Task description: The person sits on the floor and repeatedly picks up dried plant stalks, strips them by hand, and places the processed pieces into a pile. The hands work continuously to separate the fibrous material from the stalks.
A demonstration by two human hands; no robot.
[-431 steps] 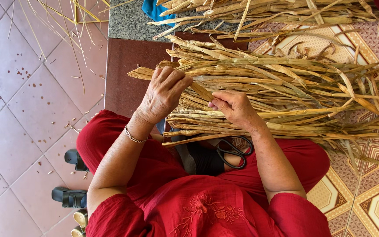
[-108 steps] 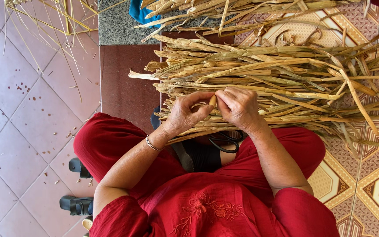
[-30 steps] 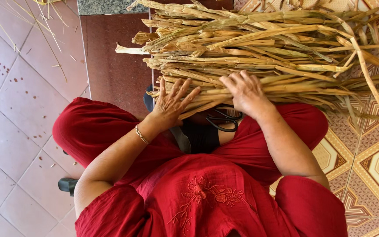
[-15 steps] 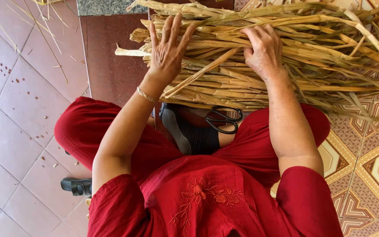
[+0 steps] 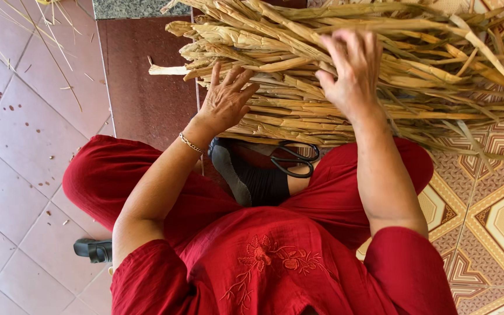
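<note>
A thick bundle of dry, straw-coloured stalks (image 5: 415, 70) lies across the floor in front of my knees, its cut ends at the left. My left hand (image 5: 224, 102), with a thin bracelet on the wrist, rests flat on the bundle's near left part, fingers spread. Further right, my right hand (image 5: 352, 73) lies on top of the stalks, fingers extended and slightly apart, holding nothing. I sit cross-legged in red clothes (image 5: 263, 262).
Black-handled scissors (image 5: 296, 160) lie on a dark cloth (image 5: 252, 178) in my lap. A dark red slab (image 5: 144, 87) sits left of the stalk ends. Loose straws (image 5: 48, 52) litter the pink tiles. A black sandal (image 5: 91, 249) is at lower left, patterned tiles (image 5: 497, 204) at right.
Both hands have gone from working stalks at the bundle's near edge to lying flat on top of it. My right hand has reached further over.
</note>
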